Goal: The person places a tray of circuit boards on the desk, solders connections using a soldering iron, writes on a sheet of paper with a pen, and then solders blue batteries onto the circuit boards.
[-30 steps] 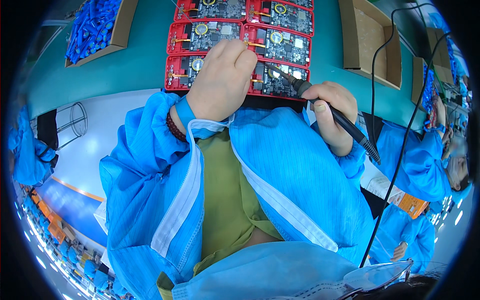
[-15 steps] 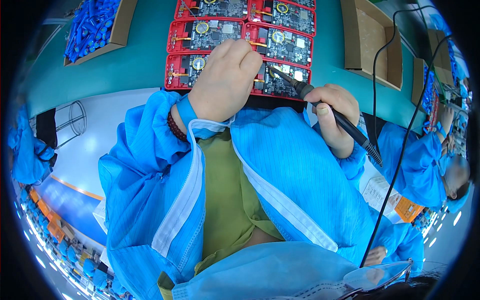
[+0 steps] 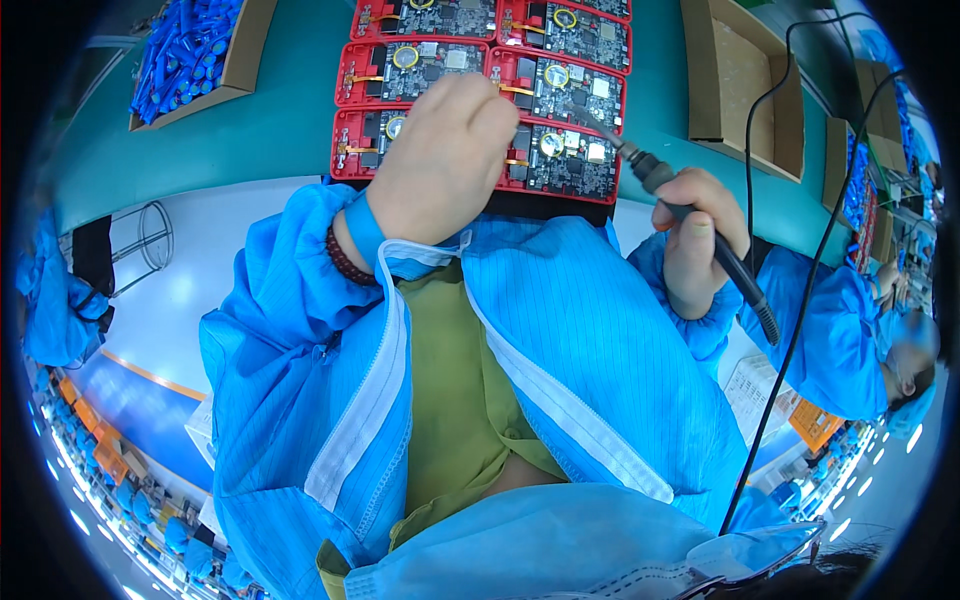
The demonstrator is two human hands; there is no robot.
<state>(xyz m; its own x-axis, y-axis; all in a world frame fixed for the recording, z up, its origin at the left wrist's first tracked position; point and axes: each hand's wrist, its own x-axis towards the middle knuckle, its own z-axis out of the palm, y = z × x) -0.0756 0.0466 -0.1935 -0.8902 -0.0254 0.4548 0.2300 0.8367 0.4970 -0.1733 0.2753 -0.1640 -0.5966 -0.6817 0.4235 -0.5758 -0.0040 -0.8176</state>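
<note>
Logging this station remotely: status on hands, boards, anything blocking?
Right hand gripping soldering iron, tip over red-cased circuit boards. Left hand over nearest boards, fingertips hidden. Left hand blocks some boards from view.

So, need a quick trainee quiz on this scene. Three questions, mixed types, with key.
1. Multiple choice: what does the right hand hold? A: a pair of scissors. B: a black-handled soldering iron. C: a paper cup.
2. True or false: in this view, the left hand hides part of the red-cased circuit boards.
3. Fill in: the cardboard box at the upper left holds many ___ cylinders.

Key: 1 B; 2 true; 3 blue.
</note>
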